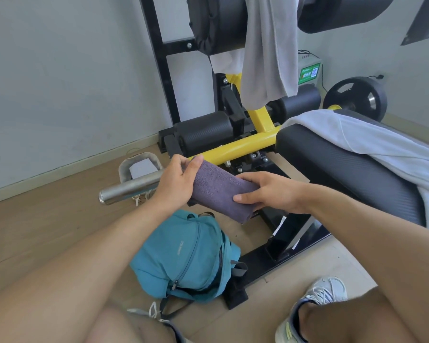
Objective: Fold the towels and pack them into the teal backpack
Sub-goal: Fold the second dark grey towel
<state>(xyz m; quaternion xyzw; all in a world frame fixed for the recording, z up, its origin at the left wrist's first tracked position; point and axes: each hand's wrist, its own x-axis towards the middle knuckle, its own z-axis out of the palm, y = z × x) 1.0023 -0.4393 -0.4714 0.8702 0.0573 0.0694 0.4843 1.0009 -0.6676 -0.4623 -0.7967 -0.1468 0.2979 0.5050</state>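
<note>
The left hand (176, 179) grips the far end of a folded purple towel (221, 189). The right hand (270, 191) pinches its near right end. The towel is held in the air, above the teal backpack (183, 256) on the wooden floor (47, 231). A gray towel (268, 50) hangs on the gym machine (245, 142) far away. A white towel (372, 142) lies on the black bench pad (344, 167) to the right.

Bare arms, grey-white laced sneakers (315, 308) worn.
</note>
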